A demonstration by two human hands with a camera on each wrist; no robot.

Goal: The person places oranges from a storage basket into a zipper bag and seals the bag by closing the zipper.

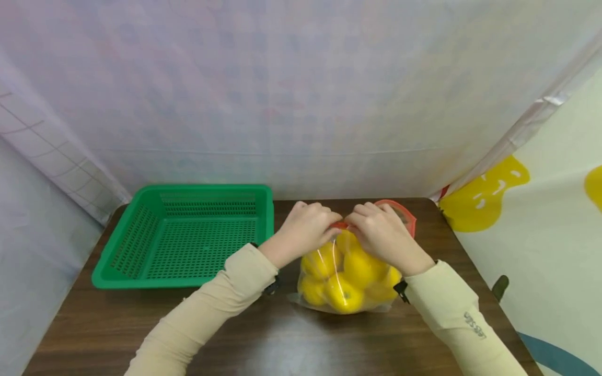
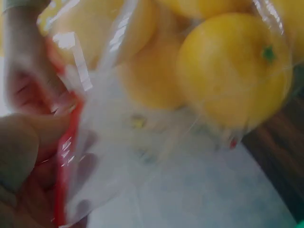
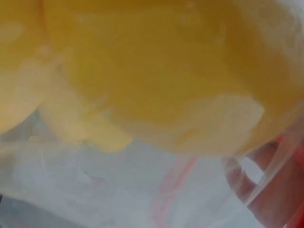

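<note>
A clear plastic bag with a red rim strip (image 1: 339, 225) stands on the table, filled with several yellow round fruits (image 1: 345, 293). My left hand (image 1: 308, 228) pinches the rim strip at its left part, thumb and fingers on either side of it. Close beside it, my right hand (image 1: 380, 233) grips the same rim further right. Behind the right hand a red-edged part of the bag (image 1: 408, 213) sticks out. In the left wrist view, one fruit (image 2: 232, 71) shows a green stem spot through the film. Fingers (image 3: 273, 185) hold the bag at the lower right of the right wrist view.
An unfilled green plastic basket (image 1: 207, 250) with slotted walls stands on the left of the dark wooden table (image 1: 282, 339). A pale curtain (image 1: 282, 104) hangs right behind the table's back edge. On the right is a white sheet with yellow shapes (image 1: 484, 203).
</note>
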